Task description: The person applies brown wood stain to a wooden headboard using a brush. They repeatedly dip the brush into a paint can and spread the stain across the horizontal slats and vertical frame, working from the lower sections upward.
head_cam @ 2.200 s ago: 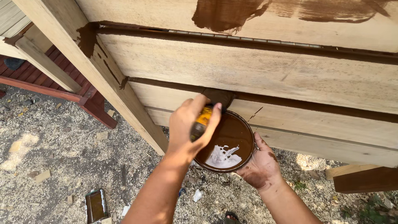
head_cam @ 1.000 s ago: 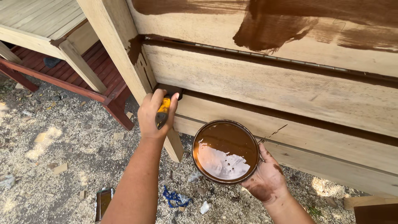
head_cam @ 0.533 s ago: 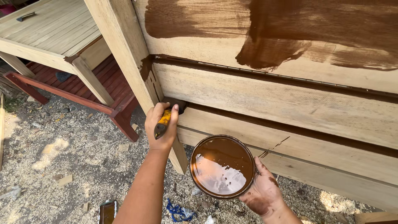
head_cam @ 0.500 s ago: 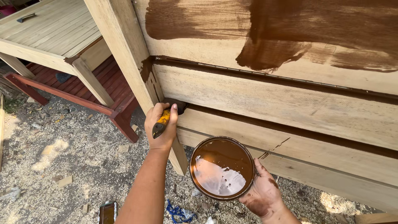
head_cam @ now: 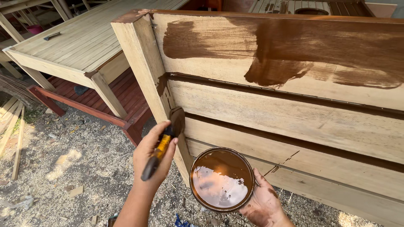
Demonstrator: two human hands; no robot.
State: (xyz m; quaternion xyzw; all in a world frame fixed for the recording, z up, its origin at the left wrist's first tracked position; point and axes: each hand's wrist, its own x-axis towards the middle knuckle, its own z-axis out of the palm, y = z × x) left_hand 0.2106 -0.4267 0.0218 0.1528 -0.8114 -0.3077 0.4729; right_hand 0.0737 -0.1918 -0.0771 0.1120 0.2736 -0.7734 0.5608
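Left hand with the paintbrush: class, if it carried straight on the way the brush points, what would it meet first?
Most likely the upright wooden post: the left hand aims the paintbrush up at it, bristles seemingly touching already, though depth is uncertain.

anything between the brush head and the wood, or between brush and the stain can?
Nothing visible. The brush in the left hand has its bristles against the post; open air separates it from the stain can held by the right hand.
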